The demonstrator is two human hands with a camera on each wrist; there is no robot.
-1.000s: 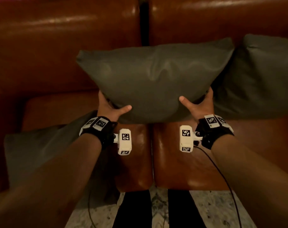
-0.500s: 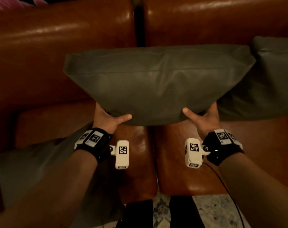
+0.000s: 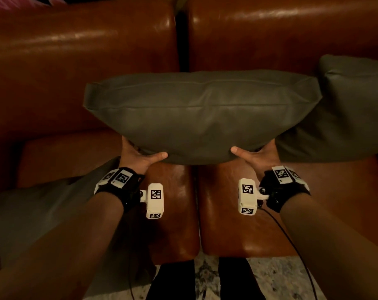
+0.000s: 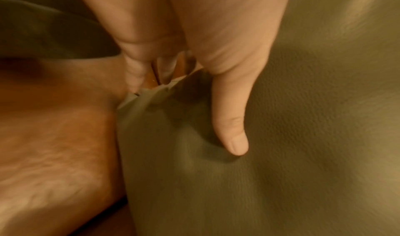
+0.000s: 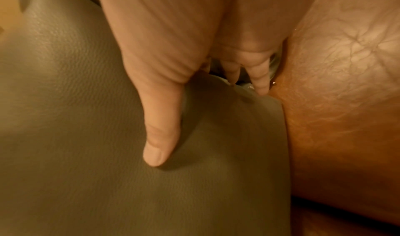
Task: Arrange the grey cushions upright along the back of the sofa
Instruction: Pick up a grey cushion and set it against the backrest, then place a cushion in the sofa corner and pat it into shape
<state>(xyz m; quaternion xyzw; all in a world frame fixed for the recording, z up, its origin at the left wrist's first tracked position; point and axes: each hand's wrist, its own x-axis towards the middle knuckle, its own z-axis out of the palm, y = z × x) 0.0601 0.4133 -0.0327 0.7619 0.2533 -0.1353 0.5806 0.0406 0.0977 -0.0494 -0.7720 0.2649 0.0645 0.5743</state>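
I hold a grey leather cushion (image 3: pixel 201 113) in front of the sofa back (image 3: pixel 82 50), above the seam between the two seat cushions. My left hand (image 3: pixel 140 155) grips its lower left edge, thumb on the front face (image 4: pixel 281 154) and fingers behind. My right hand (image 3: pixel 256 153) grips the lower right edge the same way, thumb across the grey leather (image 5: pixel 86 137). A second grey cushion (image 3: pixel 343 113) leans upright against the sofa back at the right. A third grey cushion (image 3: pixel 43 215) lies on the left seat under my left forearm.
The brown leather sofa has two seat cushions (image 3: pixel 231 221) with a gap between them. A patterned floor (image 3: pixel 205 278) and dark trouser legs (image 3: pixel 173 280) show below the seat's front edge. A cable (image 3: pixel 292 241) hangs from my right wrist.
The held cushion has tipped so its top seam faces me and it appears wider and lower in view. Both hands kept their grip and moved down slightly.
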